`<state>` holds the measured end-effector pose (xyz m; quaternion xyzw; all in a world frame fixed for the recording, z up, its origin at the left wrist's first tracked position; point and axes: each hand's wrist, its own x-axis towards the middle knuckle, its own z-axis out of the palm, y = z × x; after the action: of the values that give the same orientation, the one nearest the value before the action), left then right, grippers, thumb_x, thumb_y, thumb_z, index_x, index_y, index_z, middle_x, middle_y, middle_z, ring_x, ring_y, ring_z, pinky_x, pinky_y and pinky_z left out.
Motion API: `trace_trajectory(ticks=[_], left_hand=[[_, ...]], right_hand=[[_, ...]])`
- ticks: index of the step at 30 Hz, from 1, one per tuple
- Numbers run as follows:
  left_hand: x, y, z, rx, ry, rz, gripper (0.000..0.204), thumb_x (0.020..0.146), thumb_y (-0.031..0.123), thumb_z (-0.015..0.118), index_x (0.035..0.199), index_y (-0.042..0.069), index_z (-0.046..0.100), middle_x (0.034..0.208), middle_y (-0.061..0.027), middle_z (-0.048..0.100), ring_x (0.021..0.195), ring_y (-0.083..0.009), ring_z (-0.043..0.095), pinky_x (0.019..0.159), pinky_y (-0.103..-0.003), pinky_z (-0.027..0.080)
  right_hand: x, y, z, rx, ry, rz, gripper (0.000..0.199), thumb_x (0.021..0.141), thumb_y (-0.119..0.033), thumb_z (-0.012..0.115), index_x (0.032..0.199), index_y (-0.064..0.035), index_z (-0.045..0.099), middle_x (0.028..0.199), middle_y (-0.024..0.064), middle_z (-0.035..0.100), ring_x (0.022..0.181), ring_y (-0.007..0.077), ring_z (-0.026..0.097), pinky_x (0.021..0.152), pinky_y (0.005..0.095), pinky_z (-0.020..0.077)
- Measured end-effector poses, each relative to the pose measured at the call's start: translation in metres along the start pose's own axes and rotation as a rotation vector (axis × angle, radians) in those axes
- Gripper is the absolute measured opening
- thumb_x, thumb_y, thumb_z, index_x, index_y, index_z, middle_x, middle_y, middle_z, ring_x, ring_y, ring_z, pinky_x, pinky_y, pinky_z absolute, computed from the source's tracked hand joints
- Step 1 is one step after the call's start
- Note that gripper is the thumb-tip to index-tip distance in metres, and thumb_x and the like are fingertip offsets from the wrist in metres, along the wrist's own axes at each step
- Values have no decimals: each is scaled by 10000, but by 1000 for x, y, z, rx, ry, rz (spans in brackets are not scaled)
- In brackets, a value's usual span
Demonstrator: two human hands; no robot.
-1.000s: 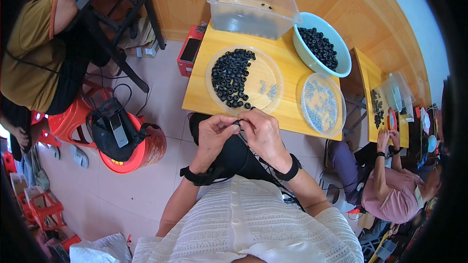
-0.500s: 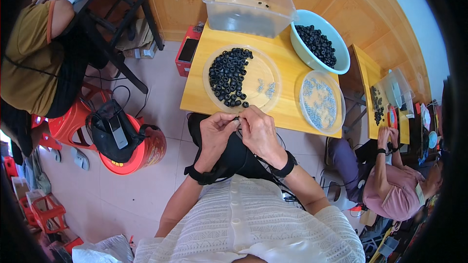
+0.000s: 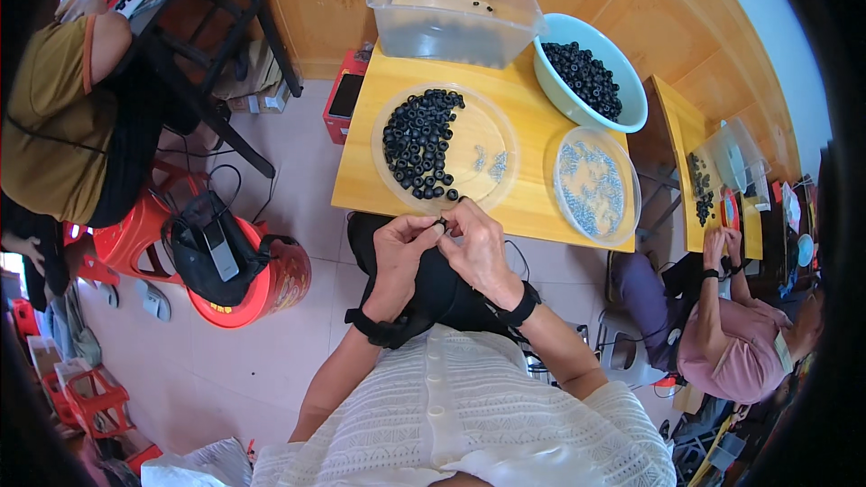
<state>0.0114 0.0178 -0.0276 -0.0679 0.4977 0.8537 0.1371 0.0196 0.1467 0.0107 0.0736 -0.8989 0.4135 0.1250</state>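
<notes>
Just off the near edge of the table, my left hand [image 3: 397,251] pinches a small black ring-shaped piece [image 3: 441,223] between thumb and fingers. Close against it on the right is my right hand [image 3: 481,252], its fingers bent together at the piece; whatever they grip is too small to make out. Beyond my hands lies a round clear plastic lid [image 3: 492,131]. Black ring pieces [image 3: 420,140] cover its left part, and a few tiny silvery parts [image 3: 496,165] lie on its right. Another round clear tray [image 3: 560,216] to the right holds many more silvery bits.
At the table's [image 3: 361,176] back stand a clear plastic bin [image 3: 451,32] and a light-blue basin [image 3: 639,113] of black pieces. A red bucket [image 3: 287,284] with a black bag [image 3: 194,252] is at left. One person [image 3: 735,343] works at right; another [image 3: 54,126] sits at left.
My right hand's fingers have shifted slightly around the black ring, which shows more plainly now. My left hand keeps its pinch in nearly the same place.
</notes>
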Motion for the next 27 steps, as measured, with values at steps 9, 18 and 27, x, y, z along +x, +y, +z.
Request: trace_trajectory(ticks=[9, 18, 27], left_hand=[[-2, 3, 1, 226, -155, -80, 218, 858, 100, 586, 1020, -41, 626, 909, -48, 639, 794, -83, 590, 700, -224, 497], [-9, 3, 9, 246, -57, -38, 184, 846, 68, 583, 952, -70, 643, 811, -55, 640, 696, -81, 568, 637, -210, 479], [-6, 12, 6, 174, -184, -117, 202, 879, 98, 547, 1013, -32, 623, 892, -41, 632, 783, -88, 590, 736, -239, 501]], right_hand=[[-1, -4, -12, -145, -85, -9, 135, 665, -9, 602, 755, 14, 504, 762, 173, 516, 709, 373, 555, 600, 432, 450], [-4, -10, -12, -216, -115, -58, 120, 679, -6, 569, 757, 24, 482, 741, 197, 510, 699, 386, 558, 598, 440, 460], [-5, -7, -14, -162, -81, -13, 128, 669, -24, 588, 756, 10, 501, 765, 196, 541, 713, 387, 563, 605, 450, 459]])
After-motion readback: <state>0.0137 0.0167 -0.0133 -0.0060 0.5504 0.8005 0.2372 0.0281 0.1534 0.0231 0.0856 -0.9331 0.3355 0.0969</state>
